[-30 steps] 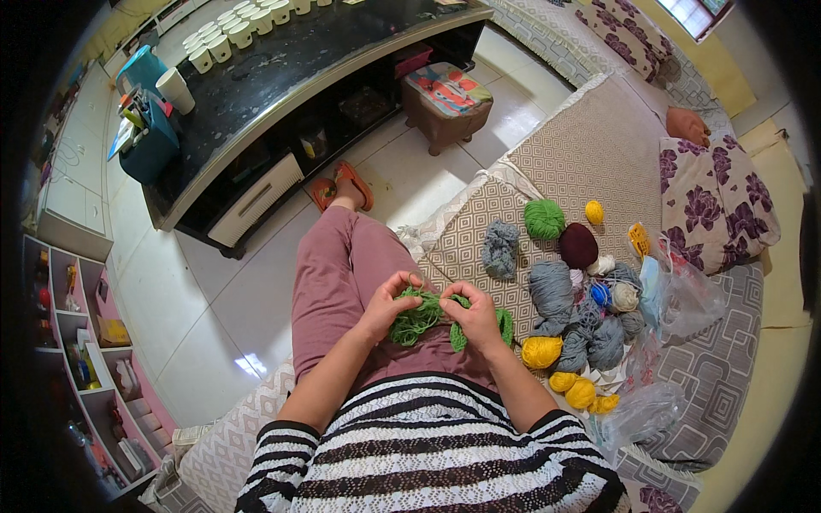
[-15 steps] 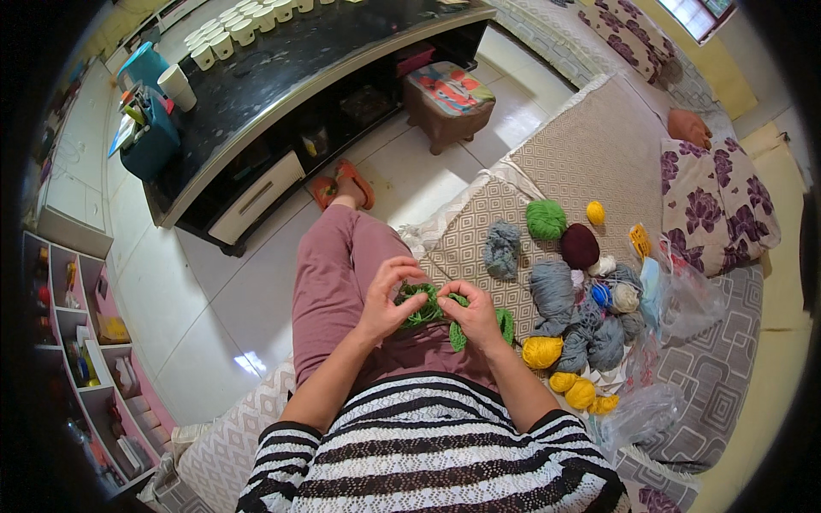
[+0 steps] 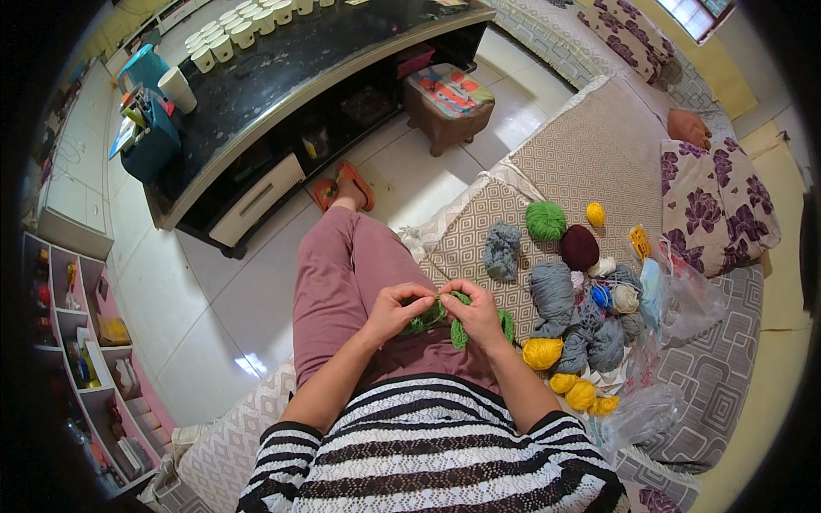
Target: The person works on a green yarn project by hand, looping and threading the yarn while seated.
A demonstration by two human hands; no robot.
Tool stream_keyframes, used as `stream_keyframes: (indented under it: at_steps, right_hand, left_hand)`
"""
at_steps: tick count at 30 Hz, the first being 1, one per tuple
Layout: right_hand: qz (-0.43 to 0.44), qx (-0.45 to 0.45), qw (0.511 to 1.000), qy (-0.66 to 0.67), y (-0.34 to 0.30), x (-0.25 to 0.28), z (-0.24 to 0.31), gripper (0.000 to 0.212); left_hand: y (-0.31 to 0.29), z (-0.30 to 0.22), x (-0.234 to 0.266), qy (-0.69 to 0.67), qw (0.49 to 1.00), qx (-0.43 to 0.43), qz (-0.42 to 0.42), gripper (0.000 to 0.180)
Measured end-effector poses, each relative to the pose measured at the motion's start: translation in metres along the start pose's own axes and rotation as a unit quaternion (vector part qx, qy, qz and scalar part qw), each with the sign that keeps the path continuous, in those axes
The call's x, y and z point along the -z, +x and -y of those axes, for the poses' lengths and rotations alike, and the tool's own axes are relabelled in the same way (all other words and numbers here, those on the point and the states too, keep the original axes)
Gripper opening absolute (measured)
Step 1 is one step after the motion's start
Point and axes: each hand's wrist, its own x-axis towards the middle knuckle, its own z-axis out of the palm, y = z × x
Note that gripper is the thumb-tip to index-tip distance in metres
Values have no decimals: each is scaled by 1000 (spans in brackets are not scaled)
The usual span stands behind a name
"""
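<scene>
Over my lap, my left hand (image 3: pixel 400 311) and my right hand (image 3: pixel 475 315) face each other with their fingertips close together. Both are closed in a pinch on a green yarn piece (image 3: pixel 459 334) that looks crocheted or knitted. Its strip curls out past the right fingers, and looser green loops hang between the hands. Something thin runs between the fingertips; whether it is a hook or a strand is too small to tell. To the right on the seat lie a green yarn ball (image 3: pixel 546 221), a dark maroon ball (image 3: pixel 579 247) and grey yarn (image 3: pixel 552 295).
Yellow yarn balls (image 3: pixel 542 352) and a clear plastic bag (image 3: pixel 691 301) lie among the yarn. Ahead stands a black-topped table (image 3: pixel 282 73) with rows of white cups (image 3: pixel 243 34) and a teal holder (image 3: pixel 152 141). A stool (image 3: pixel 449 107) is beside it; a shelf (image 3: pixel 85 359) stands left.
My left hand's raised, spread fingers have come down and closed into a pinch by the right fingertips. The right hand has stayed nearly in place on the green piece.
</scene>
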Motion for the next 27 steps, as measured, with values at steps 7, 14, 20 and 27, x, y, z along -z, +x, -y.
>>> stream_keyframes:
  at_steps: [7,14,20,27]
  right_hand:
    - [-1,26,998,-57,0,-1,1,11]
    - [-17,25,999,-20,1,2,-3,11]
    - [-29,2,1000,-6,1,5,1,10]
    - [-52,35,997,-46,2,8,10,10]
  left_hand:
    - [2,-3,-3,-80,995,59,-10,16]
    - [1,-5,0,-122,988,94,-24,13]
    - [4,6,3,-179,979,92,-41,10]
    - [5,1,2,-225,969,78,-59,9]
